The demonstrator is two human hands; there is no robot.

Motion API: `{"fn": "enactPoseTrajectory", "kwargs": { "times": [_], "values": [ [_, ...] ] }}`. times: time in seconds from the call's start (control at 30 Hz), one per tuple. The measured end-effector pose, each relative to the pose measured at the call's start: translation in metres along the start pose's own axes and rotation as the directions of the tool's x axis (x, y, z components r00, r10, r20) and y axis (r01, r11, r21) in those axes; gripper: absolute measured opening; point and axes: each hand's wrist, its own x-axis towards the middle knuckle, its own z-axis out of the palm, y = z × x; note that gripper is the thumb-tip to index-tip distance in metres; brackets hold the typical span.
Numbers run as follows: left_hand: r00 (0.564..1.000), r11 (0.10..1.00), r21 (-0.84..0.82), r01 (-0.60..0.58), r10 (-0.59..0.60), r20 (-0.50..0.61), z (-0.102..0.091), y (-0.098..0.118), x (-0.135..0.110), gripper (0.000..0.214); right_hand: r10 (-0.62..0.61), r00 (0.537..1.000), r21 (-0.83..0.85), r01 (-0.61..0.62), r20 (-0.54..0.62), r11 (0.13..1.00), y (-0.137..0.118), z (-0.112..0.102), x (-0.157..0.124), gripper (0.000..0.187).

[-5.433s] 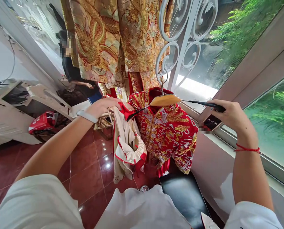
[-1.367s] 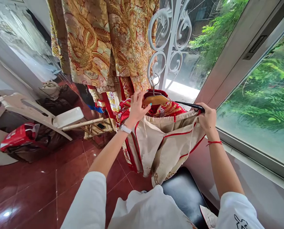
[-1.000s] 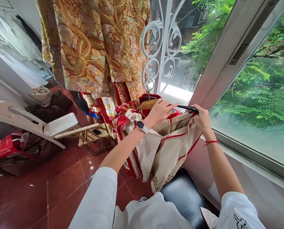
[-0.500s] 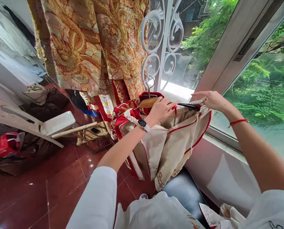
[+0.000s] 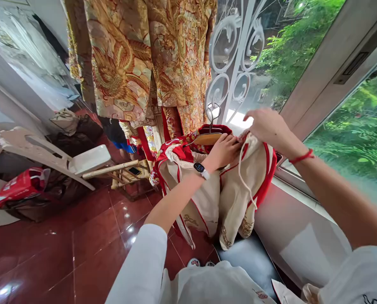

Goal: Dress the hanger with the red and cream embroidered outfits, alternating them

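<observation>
A cream garment point(image 5: 207, 207) with red edging and gold embroidery hangs in front of me, its gathered waistband at the top. Behind the waistband shows a wooden hanger point(image 5: 207, 139) with a metal hook, carrying a red patterned garment point(image 5: 172, 145). My left hand point(image 5: 225, 151) is closed over the middle of the waistband, near the hanger; its fingertips are partly hidden. My right hand point(image 5: 267, 128) pinches the bunched right end of that waistband, close to my left fingers. A cream drawstring point(image 5: 247, 185) dangles below it.
Gold embroidered robes point(image 5: 121, 67) hang behind, beside a white scrolled metal grille point(image 5: 228, 80). Window frames stand at the right. A black glossy surface point(image 5: 247, 257) lies below the garment. Left are a bamboo stool point(image 5: 125, 173), a white chair point(image 5: 90, 159) and a red bag point(image 5: 22, 185).
My right hand has moved left with the end of the waistband, bunching the cream garment toward my left hand. The black bar seen between the hands is now hidden. The view has shifted slightly.
</observation>
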Motion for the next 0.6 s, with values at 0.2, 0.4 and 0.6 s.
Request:
{"fn": "enactPoseTrajectory", "kwargs": {
  "times": [0.2, 0.4, 0.6],
  "values": [
    [0.953, 0.939, -0.332, 0.094, -0.182, -0.243, -0.018, 0.002, -0.023, 0.041, -0.094, 0.989, 0.17, 0.075, 0.11, 0.983, 0.034, 0.053, -0.066, 0.042],
    [0.329, 0.488, -0.462, 0.741, -0.863, -0.383, -0.075, -0.052, -0.135, 0.024, -0.111, 0.994, 0.041, 0.112, -0.026, 0.993, 0.048, 0.079, -0.08, 0.054],
    [0.367, 0.325, -0.461, 0.826, -0.93, 0.002, -0.079, -0.098, -0.162, 0.031, -0.313, 0.94, 0.157, 0.292, 0.134, 0.944, 0.045, 0.079, -0.072, 0.062]
  ]
}}
